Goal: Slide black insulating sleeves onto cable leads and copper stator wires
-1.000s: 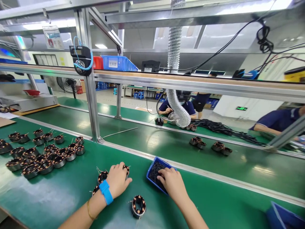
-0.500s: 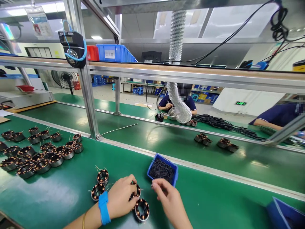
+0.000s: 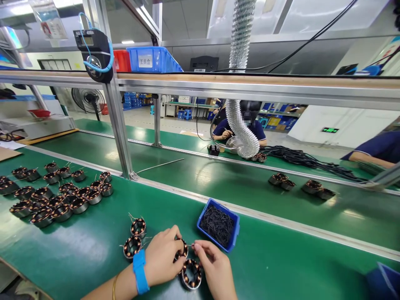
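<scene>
My left hand (image 3: 163, 255), with a blue wristband (image 3: 140, 273), has its fingers curled round a motor stator (image 3: 185, 250) with copper windings, steadying it on the green bench. My right hand (image 3: 216, 266) pinches a tiny dark piece, apparently a short black sleeve (image 3: 193, 245), beside that stator's right edge, by its wire end. Just below, a second stator (image 3: 191, 287) lies between my hands. Left of my left hand lie two more, an upper stator (image 3: 138, 233) and a lower stator (image 3: 126, 253). Behind my right hand, a blue bin (image 3: 236, 235) holds many short black sleeves (image 3: 217, 225).
Many stators (image 3: 62, 210) cluster at the left of the bench. A metal upright (image 3: 120, 129) and a rail divide the bench from the green strip behind, where more stators (image 3: 281, 180) sit. Another blue bin (image 3: 383, 279) is at lower right. Co-workers (image 3: 223, 129) sit opposite.
My right hand has moved left from the bin's edge to the stator in my left hand, bringing the small dark piece. My left hand keeps its hold. The camera view has shifted slightly.
</scene>
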Available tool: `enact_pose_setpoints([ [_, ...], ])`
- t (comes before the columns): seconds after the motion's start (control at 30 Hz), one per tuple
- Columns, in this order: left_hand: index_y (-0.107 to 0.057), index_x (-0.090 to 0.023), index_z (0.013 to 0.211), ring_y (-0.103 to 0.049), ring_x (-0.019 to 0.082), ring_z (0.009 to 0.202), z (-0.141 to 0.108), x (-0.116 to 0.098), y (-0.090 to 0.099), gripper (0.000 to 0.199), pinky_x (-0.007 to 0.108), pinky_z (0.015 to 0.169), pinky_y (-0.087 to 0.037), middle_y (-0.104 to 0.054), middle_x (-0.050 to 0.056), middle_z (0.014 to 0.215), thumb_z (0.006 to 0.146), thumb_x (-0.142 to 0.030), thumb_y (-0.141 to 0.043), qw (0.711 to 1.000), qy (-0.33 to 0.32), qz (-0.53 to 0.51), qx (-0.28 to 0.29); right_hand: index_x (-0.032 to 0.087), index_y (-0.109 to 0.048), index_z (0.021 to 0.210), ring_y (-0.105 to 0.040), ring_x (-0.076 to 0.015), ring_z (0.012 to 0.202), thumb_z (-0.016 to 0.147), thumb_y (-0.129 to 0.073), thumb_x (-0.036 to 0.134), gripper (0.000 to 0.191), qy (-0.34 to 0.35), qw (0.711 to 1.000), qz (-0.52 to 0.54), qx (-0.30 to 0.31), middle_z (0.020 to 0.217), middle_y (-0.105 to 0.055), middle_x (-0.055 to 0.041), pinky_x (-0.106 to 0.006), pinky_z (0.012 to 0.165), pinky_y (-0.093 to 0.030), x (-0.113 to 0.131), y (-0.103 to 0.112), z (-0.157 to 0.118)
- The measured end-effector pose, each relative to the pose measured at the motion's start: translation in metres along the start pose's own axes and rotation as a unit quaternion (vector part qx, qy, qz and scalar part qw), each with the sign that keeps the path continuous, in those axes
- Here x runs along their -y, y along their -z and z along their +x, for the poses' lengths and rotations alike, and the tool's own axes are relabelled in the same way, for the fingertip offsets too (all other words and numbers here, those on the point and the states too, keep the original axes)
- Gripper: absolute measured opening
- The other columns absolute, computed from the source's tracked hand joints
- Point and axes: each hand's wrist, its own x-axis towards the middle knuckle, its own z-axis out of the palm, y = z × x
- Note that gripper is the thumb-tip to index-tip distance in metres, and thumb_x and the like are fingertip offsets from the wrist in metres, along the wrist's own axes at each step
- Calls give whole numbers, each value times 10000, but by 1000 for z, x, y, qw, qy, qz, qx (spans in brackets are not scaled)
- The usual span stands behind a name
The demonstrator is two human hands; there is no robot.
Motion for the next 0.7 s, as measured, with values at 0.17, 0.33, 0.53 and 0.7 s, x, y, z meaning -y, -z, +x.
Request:
enact_pose_setpoints([
  [0.17,-678,-213,819,-615,245,994,0,-1,0,100,374,852,-504,-598,54,1067,852,-245,-590,1000,5,-3,6,167,-763,777,-746,-299,744,635,-707,752,605,24,1000,-11,-11,785,-784,-133,-356,642,-609,-2,-1,-2],
  [0.33,-679,-211,822,-614,243,997,0,-2,0,96,375,862,-506,-598,53,1071,851,-248,-595,1000,5,-6,7,163,-766,782,-746,-291,733,667,-702,732,584,40,999,-19,-6,778,-781,-133,-349,650,-614,-6,-1,-2],
  [0.53,-671,-205,818,-606,248,1005,-1,-2,0,89,381,855,-510,-598,57,1077,852,-245,-599,1000,4,-1,3,177,-787,795,-731,-273,753,743,-668,701,540,61,996,-49,39,815,-781,-117,-337,687,-600,-9,-4,0],
  [0.7,-675,-208,820,-603,247,1008,-2,0,-4,95,381,865,-508,-595,59,1081,864,-245,-599,1000,0,-4,-1,222,-808,845,-728,-242,835,893,-589,560,405,154,978,-112,85,898,-773,-99,-316,773,-587,-4,2,-4],
])
